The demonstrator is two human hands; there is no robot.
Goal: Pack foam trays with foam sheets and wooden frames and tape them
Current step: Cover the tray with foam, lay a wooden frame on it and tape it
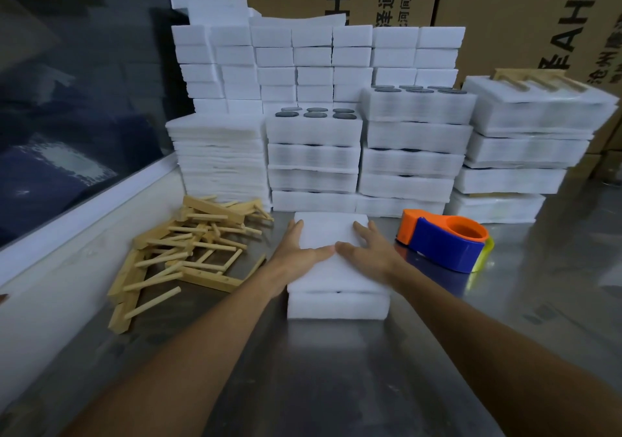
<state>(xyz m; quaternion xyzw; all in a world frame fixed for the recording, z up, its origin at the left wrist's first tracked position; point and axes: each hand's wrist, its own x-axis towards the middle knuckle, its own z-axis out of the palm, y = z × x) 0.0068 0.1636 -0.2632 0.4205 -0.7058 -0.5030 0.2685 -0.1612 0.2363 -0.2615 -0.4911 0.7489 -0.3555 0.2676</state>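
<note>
Head view: shiny steel worktable (336, 386), brown printed cardboard boxes (505, 5) behind. Centre of table: white rectangular foam tray stack (336, 297), foam sheet on top. Left hand (296, 251) and right hand (370, 251) flat on that top, fingers straight and spread, pressing, gripping nothing. Left of the stack: loose heap of pale wooden peg frames (188, 251). Right of it: blue-and-orange tape dispenser (447, 239). Behind it: piled white foam blocks (316, 63) and foam trays with dark round discs (314, 130).
</note>
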